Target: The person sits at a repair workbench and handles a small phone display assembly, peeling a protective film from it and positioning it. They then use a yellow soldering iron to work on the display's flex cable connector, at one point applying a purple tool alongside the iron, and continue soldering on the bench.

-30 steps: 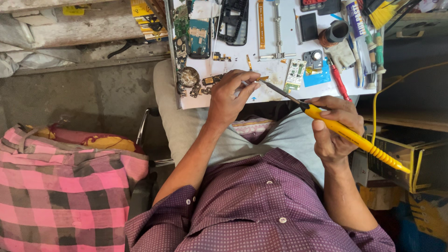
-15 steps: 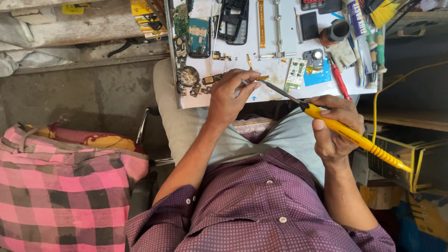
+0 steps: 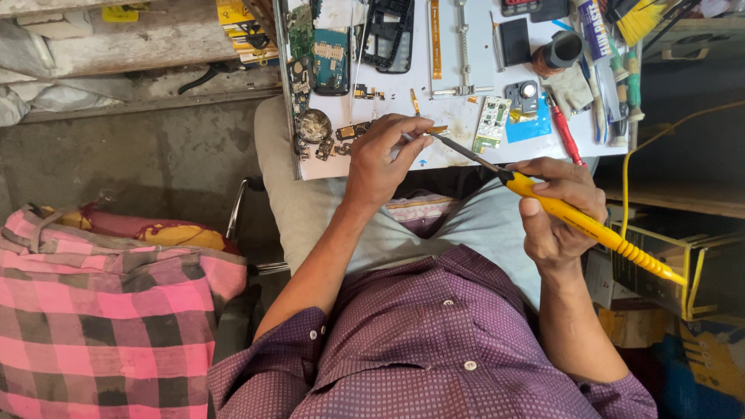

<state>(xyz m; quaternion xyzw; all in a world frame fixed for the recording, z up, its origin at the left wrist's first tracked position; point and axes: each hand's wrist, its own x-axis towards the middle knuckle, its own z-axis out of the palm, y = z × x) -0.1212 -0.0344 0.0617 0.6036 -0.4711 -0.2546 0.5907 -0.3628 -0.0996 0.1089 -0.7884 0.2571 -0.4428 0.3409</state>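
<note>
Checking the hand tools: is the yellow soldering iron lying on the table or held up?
Held up. The right hand grips the yellow soldering iron, its tip angled toward the left hand above the white table.

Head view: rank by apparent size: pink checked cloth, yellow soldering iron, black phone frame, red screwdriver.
1. pink checked cloth, though it lies nearer the camera than the bench items.
2. yellow soldering iron, held in the right hand.
3. black phone frame.
4. red screwdriver, about as long as the frame but far thinner.
</note>
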